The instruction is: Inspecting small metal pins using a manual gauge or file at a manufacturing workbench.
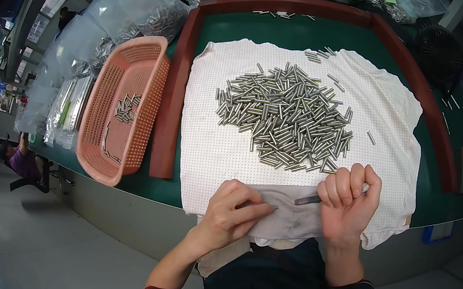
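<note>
1. Cloth (pixel 225 144): white, dotted, spread on the green table (pixel 242 28); landmark for every entry below. Its near edge hangs over the table's front.
2. Pins (pixel 283 116): loose heap of short metal rods, middle of the cloth toward its far side. A few strays lie off the heap at the cloth's far and right edges.
3. Right hand (pixel 347 205): at the cloth's near right corner, just short of the heap. Fingers curled into a closed grip around a pin (pixel 309 200), whose dark end juts left out of the fist. Wrist bent, forearm entering from below.
4. Left hand (pixel 234 210): at the cloth's near edge, left of the right hand. Fingers extended and pinched together, tips pressing a fold of cloth; a thin pin-like piece seems to lie at the fingertips, but whether it is gripped cannot be told.
5. Basket (pixel 123 111): pink, perforated, left of the cloth beyond the red rail (pixel 173 95). Holds a small cluster of pins.
6. Bags (pixel 156 10): clear, filled with metal parts, beyond the cloth's far left corner.
7. Handling judgement: wiping one pin appears to be in hand. Hold the cloth fold taut with the left fingers, turn the pin slowly, and keep it low over the cloth so a slip cannot roll off the table.
</note>
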Available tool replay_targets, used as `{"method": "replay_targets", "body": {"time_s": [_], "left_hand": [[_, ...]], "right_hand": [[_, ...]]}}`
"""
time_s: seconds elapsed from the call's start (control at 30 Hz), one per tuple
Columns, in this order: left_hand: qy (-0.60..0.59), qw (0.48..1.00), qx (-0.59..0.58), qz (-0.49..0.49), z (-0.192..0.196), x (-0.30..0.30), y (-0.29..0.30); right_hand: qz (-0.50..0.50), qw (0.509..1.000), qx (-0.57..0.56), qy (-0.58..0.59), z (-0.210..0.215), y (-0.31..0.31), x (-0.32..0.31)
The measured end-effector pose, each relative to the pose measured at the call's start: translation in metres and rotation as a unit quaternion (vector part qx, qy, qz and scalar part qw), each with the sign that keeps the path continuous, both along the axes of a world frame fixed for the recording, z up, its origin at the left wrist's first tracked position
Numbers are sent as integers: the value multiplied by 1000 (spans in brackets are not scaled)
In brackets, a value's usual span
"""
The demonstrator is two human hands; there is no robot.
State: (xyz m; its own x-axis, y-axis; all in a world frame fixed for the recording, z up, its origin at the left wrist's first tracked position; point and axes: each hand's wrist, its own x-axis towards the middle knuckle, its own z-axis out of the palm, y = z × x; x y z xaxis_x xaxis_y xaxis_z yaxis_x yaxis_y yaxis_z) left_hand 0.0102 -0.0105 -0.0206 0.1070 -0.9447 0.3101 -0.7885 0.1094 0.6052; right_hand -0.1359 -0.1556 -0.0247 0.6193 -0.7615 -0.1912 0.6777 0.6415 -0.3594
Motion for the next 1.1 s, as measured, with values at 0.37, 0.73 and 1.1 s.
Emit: {"method": "replay_targets", "body": {"time_s": [0.37, 0.73, 1.1], "left_hand": [[18, 995, 7, 99, 2, -9, 5], [38, 991, -10, 130, -3, -18, 1], [50, 990, -5, 130, -2, -18, 0]], "right_hand": [[22, 991, -121, -48, 11, 12, 3], [86, 982, -169, 7, 7, 26, 20], [83, 982, -168, -22, 1, 30, 23]]}}
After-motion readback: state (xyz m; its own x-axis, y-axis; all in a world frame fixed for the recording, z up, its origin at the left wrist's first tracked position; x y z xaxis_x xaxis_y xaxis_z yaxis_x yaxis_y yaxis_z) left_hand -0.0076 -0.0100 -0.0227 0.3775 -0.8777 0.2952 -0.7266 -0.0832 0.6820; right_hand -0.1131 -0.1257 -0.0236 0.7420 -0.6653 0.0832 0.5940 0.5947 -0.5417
